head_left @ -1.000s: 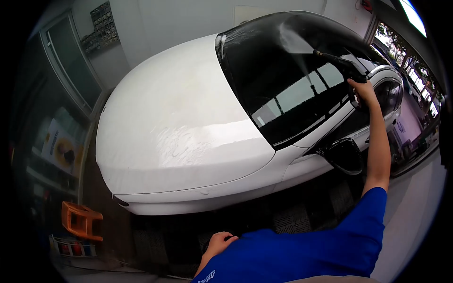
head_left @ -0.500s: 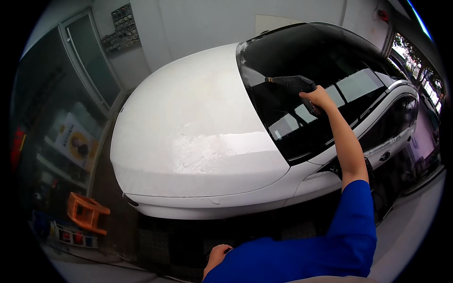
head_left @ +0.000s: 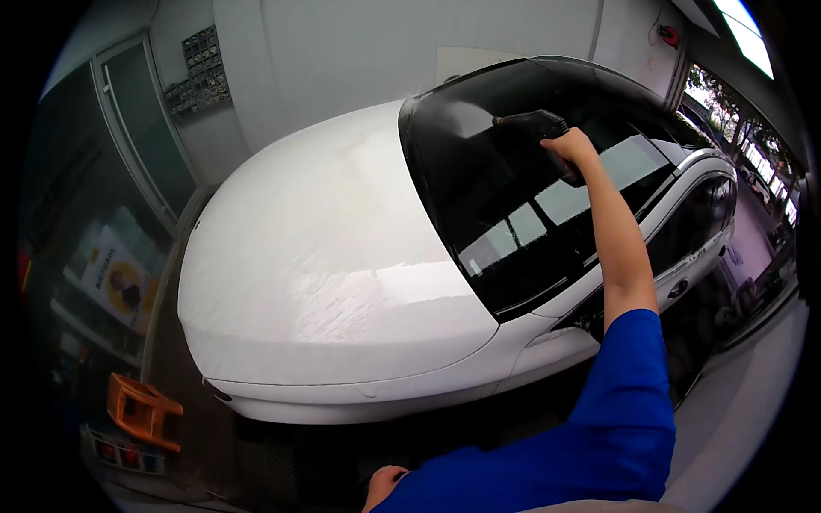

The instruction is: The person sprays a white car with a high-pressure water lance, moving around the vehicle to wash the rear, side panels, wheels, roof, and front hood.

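My right hand is wrapped round the grip of a black spray gun, held over the dark windshield of a white car. A fan of water leaves the nozzle toward the far lower corner of the glass. The white hood is wet, with water rippling on its near part. At the bottom edge, my left hand is low beside my blue shirt, its fingers curled and partly hidden; what it holds, if anything, cannot be made out.
An orange stool lies at the lower left, beside a rack with red and blue items. Behind the car stands a grey wall. A glass door is at the left. The car's near side faces my body.
The spray gun in my right hand has moved left across the windshield from near the roof pillar, and its spray now falls nearer the hood. My view has shifted a little.
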Available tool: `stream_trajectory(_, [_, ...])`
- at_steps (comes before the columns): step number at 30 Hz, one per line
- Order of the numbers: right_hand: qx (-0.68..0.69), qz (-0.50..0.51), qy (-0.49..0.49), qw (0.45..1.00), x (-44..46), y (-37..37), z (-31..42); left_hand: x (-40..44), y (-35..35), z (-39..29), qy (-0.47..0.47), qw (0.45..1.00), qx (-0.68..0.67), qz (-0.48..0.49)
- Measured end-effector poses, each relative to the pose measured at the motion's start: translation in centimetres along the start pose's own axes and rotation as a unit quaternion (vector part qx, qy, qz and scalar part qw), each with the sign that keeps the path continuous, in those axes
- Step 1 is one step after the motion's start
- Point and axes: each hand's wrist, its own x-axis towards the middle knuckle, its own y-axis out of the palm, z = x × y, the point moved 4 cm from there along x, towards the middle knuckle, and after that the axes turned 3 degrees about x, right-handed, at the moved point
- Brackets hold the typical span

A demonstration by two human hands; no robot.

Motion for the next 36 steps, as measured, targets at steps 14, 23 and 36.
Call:
stream_trajectory(14, [0.071,-0.030,0.115,0.990,5.8,-4.7,0.7,-0.4,2.8,6.1,-0.011,0.995,0.057,-0.079])
stream_trajectory(23, [0.135,0.165,0.034,0.977,4.0,12.2,3.5,-1.9,2.2,5.1,-0.051,0.991,0.052,-0.111])
stream_trajectory(36, [0.078,0.143,0.000,0.987,-1.6,14.2,8.9,-4.2,0.9,4.2,-0.017,0.985,-0.003,-0.170])
